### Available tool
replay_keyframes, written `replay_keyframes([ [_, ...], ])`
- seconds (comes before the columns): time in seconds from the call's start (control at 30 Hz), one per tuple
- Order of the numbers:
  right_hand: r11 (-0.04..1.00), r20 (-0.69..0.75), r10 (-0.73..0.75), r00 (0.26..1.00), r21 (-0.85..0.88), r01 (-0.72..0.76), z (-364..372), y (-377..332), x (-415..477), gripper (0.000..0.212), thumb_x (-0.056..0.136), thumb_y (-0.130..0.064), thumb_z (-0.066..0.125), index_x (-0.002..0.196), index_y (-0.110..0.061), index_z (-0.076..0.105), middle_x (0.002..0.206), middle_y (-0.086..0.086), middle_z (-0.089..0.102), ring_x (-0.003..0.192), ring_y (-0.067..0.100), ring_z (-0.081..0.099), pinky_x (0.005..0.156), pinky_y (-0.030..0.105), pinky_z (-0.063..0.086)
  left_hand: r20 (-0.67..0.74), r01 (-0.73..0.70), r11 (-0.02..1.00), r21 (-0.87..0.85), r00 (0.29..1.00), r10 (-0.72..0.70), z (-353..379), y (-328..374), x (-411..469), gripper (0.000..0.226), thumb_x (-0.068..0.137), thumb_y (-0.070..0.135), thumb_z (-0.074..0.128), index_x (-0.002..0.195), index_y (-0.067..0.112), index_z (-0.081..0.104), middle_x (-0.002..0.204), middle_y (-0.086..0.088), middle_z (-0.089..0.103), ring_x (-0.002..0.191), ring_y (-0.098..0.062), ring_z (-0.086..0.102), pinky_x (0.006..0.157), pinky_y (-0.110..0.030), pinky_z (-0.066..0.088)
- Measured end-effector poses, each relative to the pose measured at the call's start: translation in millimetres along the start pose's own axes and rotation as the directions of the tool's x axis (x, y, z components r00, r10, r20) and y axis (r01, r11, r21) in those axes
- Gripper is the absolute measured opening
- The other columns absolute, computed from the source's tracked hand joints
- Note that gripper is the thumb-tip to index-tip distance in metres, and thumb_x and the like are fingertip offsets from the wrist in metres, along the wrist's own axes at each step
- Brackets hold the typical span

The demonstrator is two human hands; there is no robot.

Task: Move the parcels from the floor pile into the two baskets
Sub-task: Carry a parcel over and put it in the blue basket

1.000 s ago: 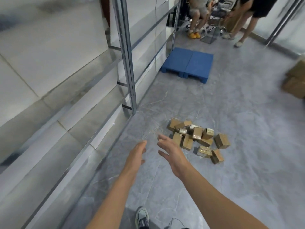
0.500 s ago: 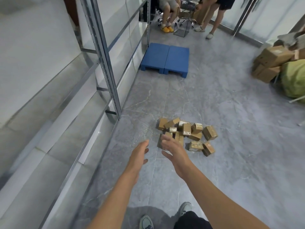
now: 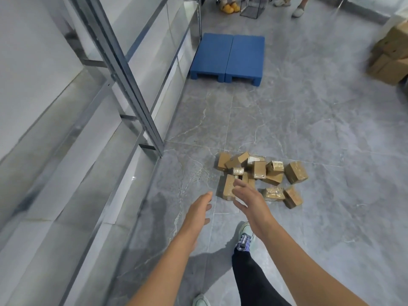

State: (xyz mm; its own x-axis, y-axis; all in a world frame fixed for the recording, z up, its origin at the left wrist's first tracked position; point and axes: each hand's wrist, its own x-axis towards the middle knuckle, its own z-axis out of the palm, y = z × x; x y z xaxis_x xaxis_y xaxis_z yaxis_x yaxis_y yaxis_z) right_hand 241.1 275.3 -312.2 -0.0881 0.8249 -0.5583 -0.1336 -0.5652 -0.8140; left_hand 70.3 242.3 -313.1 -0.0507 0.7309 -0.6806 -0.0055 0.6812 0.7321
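Just below frame centre, the left grip [image 3: 198, 209] and right grip [image 3: 250, 198] were stretched forward, fingers spread and holding nothing. The parcels [image 3: 259, 170] lay heaped on the grey floor [image 3: 309, 129] right of centre, their near edge behind the right grip, with a blue pallet [image 3: 229, 56] further up the frame.

Both bare arms reach forward and down, side by side and apart. The left forearm [image 3: 176, 261] ends in a left hand [image 3: 199, 208] held edge-on, fingers straight and together, palm turned inward, holding nothing. The right forearm [image 3: 293, 259] leads to a right hand [image 3: 249, 199] slightly ahead of the left, fingers loosely spread, palm facing down and left, holding nothing. A dark-trousered leg [image 3: 247, 274] steps forward between the arms.
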Motion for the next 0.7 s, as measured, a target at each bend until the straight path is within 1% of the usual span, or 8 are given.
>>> replay_keyframes([
  [0.07,1.000,0.009,0.011,1.000,-0.002,-0.011,-15.4,-16.3,39.6,0.026,0.104,-0.020,0.058,0.128,-0.026,0.067,0.125,-0.013,0.069,0.120,0.004,0.062,0.107,0.033,0.048,-0.016,0.044,0.999,-0.025,0.999,-0.044,14.8,15.4,33.1,0.054,0.108,0.051,0.041,0.153,0.021,0.049,0.151,0.005,0.053,0.134,-0.011,0.052,0.115,-0.046,0.043],
  [0.13,0.999,0.026,0.037,0.999,-0.021,-0.037,-31.0,-33.2,84.3,0.028,0.101,-0.024,0.063,0.129,-0.025,0.066,0.132,-0.009,0.067,0.126,0.007,0.060,0.108,0.034,0.048,-0.048,0.086,0.994,-0.074,0.995,-0.089,31.5,31.2,69.6,0.055,0.108,0.050,0.042,0.152,0.020,0.050,0.152,0.003,0.053,0.136,-0.013,0.051,0.116,-0.046,0.042],
  [0.2,0.998,0.027,0.054,0.998,-0.044,-0.053,-41.4,-48.8,119.5,0.049,0.090,-0.035,0.070,0.137,-0.023,0.063,0.141,-0.005,0.062,0.134,0.013,0.054,0.117,0.042,0.042,-0.080,0.112,0.986,-0.122,0.989,-0.122,45.0,47.3,96.0,0.053,0.107,0.049,0.043,0.150,0.019,0.052,0.151,0.002,0.055,0.136,-0.014,0.051,0.116,-0.046,0.041],
  [0.27,0.993,0.035,0.091,0.995,-0.080,-0.088,-55.2,-62.3,163.1,0.061,0.082,-0.042,0.069,0.139,-0.024,0.061,0.143,-0.005,0.061,0.135,0.013,0.053,0.120,0.044,0.040,-0.103,0.132,0.979,-0.157,0.984,-0.149,62.2,61.2,128.6,0.052,0.107,0.048,0.043,0.148,0.018,0.054,0.149,0.002,0.056,0.134,-0.013,0.052,0.114,-0.044,0.042],
  [0.37,0.982,0.067,0.131,0.989,-0.149,-0.120,-69.5,-75.1,225.2,0.048,0.095,-0.034,0.068,0.141,-0.021,0.059,0.139,-0.005,0.060,0.128,0.009,0.055,0.121,0.043,0.038,-0.112,0.155,0.968,-0.198,0.977,-0.179,81.6,78.5,175.2,0.051,0.107,0.048,0.043,0.148,0.018,0.054,0.146,0.004,0.057,0.132,-0.011,0.052,0.114,-0.043,0.041],
  [0.5,0.963,0.058,0.167,0.984,-0.224,-0.150,-84.5,-74.8,307.8,0.022,0.102,-0.026,0.062,0.125,-0.026,0.064,0.123,-0.010,0.064,0.115,0.003,0.058,0.117,0.038,0.040,-0.146,0.206,0.944,-0.258,0.958,-0.248,98.4,85.7,242.9,0.041,0.106,0.046,0.046,0.134,0.021,0.062,0.133,0.006,0.063,0.118,-0.008,0.057,0.112,-0.046,0.042],
  [0.6,0.937,0.017,0.193,0.981,-0.298,-0.179,-91.9,-61.4,373.7,0.035,0.100,-0.029,0.065,0.134,-0.024,0.064,0.133,-0.003,0.063,0.127,0.014,0.056,0.118,0.040,0.040,-0.161,0.236,0.921,-0.308,0.942,-0.296,105.1,78.0,300.9,0.033,0.105,0.044,0.049,0.120,0.020,0.066,0.120,0.008,0.066,0.109,-0.003,0.059,0.109,-0.044,0.043],
  [0.7,0.910,-0.014,0.225,0.974,-0.353,-0.216,-99.2,-37.5,444.0,0.039,0.096,-0.038,0.067,0.132,-0.025,0.066,0.132,-0.002,0.064,0.129,0.019,0.056,0.119,0.044,0.039,-0.150,0.298,0.888,-0.349,0.918,-0.367,106.0,59.6,371.1,0.037,0.105,0.045,0.051,0.129,0.019,0.063,0.129,0.005,0.064,0.115,-0.008,0.059,0.109,-0.042,0.042],
])
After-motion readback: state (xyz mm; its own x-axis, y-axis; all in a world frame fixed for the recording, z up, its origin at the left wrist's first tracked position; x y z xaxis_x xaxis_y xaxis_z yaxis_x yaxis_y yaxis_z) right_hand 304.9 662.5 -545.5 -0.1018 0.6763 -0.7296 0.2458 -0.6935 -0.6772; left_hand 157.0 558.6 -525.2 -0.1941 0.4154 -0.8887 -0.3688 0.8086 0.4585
